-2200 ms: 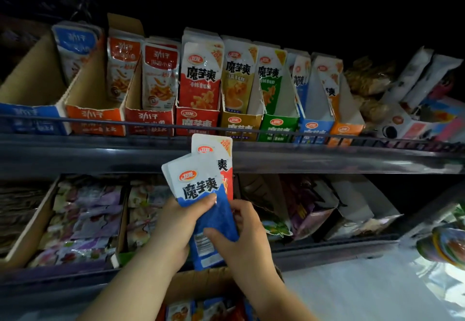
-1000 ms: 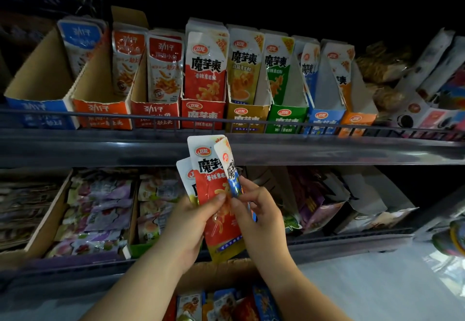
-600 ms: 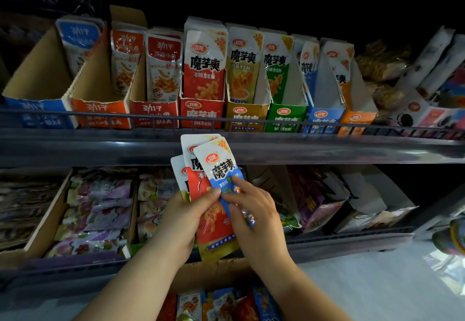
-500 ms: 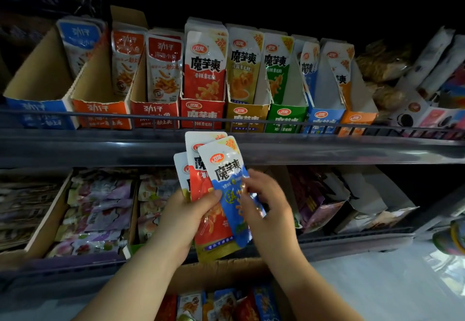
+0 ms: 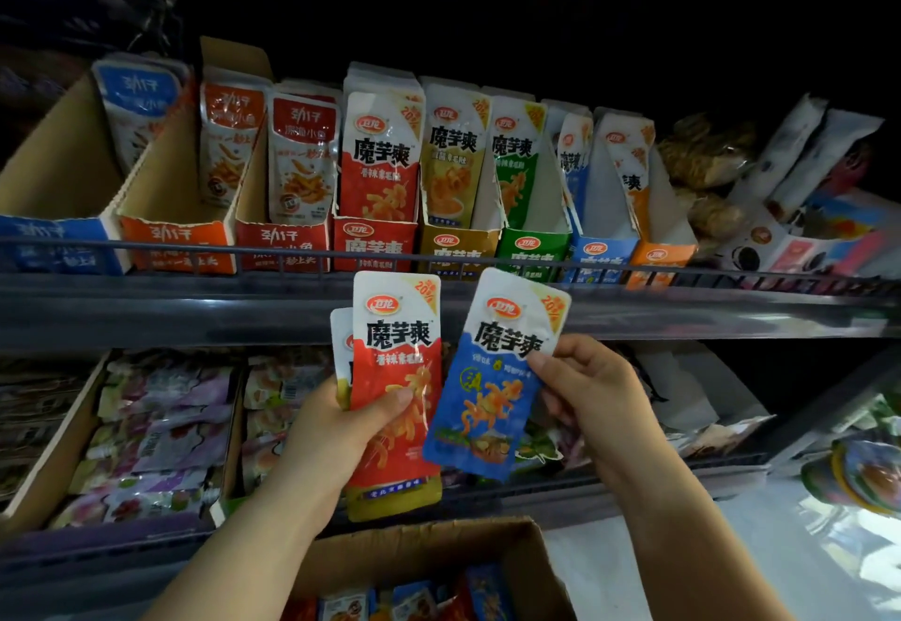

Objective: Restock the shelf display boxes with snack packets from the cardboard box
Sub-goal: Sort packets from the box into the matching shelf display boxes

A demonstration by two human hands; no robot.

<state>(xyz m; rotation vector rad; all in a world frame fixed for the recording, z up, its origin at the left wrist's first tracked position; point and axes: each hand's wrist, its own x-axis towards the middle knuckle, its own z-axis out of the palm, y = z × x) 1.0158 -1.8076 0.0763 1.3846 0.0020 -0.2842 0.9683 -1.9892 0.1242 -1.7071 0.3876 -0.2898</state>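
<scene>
Frame centre: right hand (image 5: 592, 389) pinches blue packet (image 5: 487, 391); left hand (image 5: 341, 430) grips red packet (image 5: 397, 377) stack below display boxes (image 5: 375, 242).

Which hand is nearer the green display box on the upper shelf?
Right. The right hand, pinching the blue packet, is below the green display box; the left hand, gripping the red packet, is lower and well left.

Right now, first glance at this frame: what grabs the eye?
Two packets held up at centre: a red packet gripped by the left hand, a blue packet pinched by the right hand. Above them, colourful display boxes line the upper shelf; an open cardboard box sits bottom centre.
</scene>
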